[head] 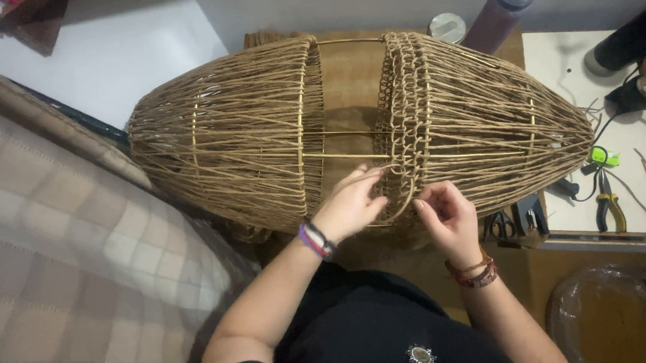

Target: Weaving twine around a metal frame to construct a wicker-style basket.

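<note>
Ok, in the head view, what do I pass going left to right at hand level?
Checked blanket → left hand on the woven cord frame → right hand → scissors → yellow-handled pliers.

Large spindle-shaped wire frame (364,129) lying on its side across the work surface, tan cord wrapping both tapered ends, bare brass ribs showing through the open middle gap, looped knotted band edging the right section.
</note>
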